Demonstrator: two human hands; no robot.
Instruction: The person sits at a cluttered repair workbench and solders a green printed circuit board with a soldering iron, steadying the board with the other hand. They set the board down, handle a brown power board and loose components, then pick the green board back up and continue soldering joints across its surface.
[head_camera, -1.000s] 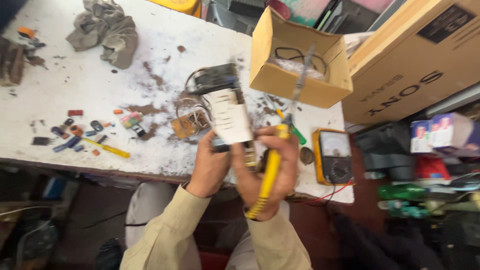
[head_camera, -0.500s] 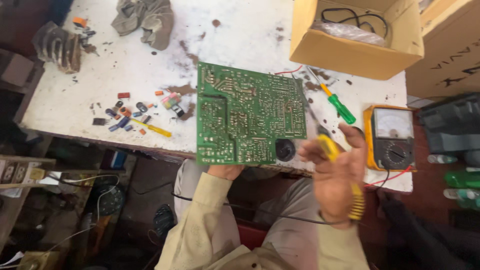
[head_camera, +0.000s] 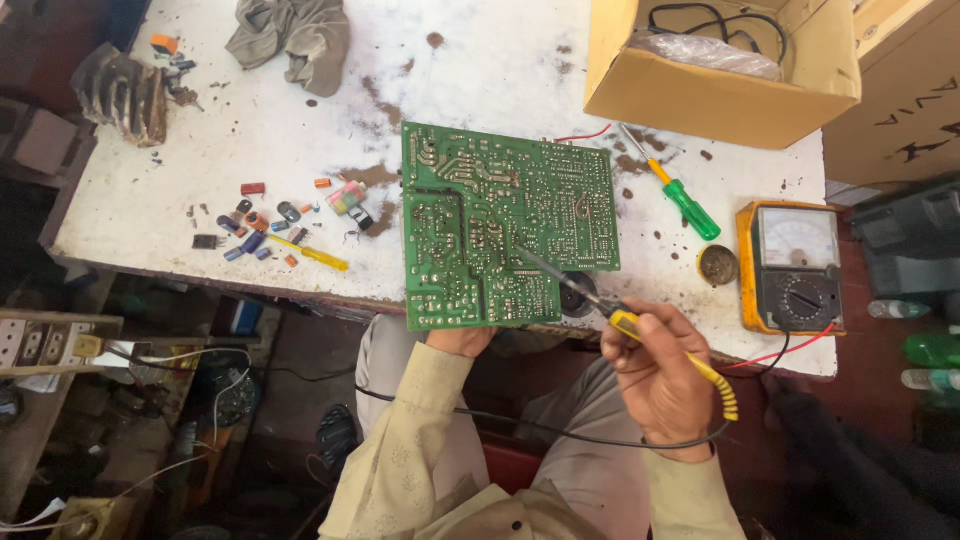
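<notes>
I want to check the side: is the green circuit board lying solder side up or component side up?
Solder side up: the board shows only solder points and traces, no parts.

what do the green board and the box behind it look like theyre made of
The flat green circuit board looks like rigid laminate with a glossy green coating, dotted with shiny silver solder joints. The open tan box looks like matte corrugated cardboard, judging by its brown colour and folded flaps.

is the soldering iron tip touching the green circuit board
Touching. The head view shows the soldering iron, held in the right hand, with its tip lying on the solder side of the green circuit board, no gap visible.
</notes>
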